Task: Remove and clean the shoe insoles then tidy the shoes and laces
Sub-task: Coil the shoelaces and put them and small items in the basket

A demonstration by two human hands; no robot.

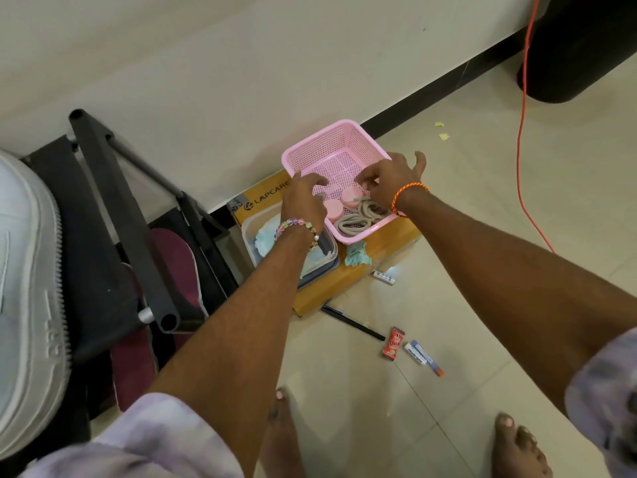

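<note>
A pink mesh basket (339, 157) sits on a cardboard box (344, 281) by the wall. In it lie coiled grey laces (362, 217) and two round pink tubs (351, 195). My left hand (303, 201) reaches over the basket's left rim with curled fingers beside one tub. My right hand (389, 181) hovers over the laces, thumb and forefinger drawn together; whether either hand holds anything is hidden. A white shoe (24, 288) lies at the far left. Two maroon insoles (175, 267) lie on the floor under a black folding frame (117, 219).
A clear tub (251, 232) with teal cloth stands on the box beside the basket, and a teal rag (356, 255) lies on the box. Pens (355, 324), a red sachet (391, 343) and small tubes litter the tiles. An orange cord (522, 132) runs at right. My bare feet (282, 439) stand below.
</note>
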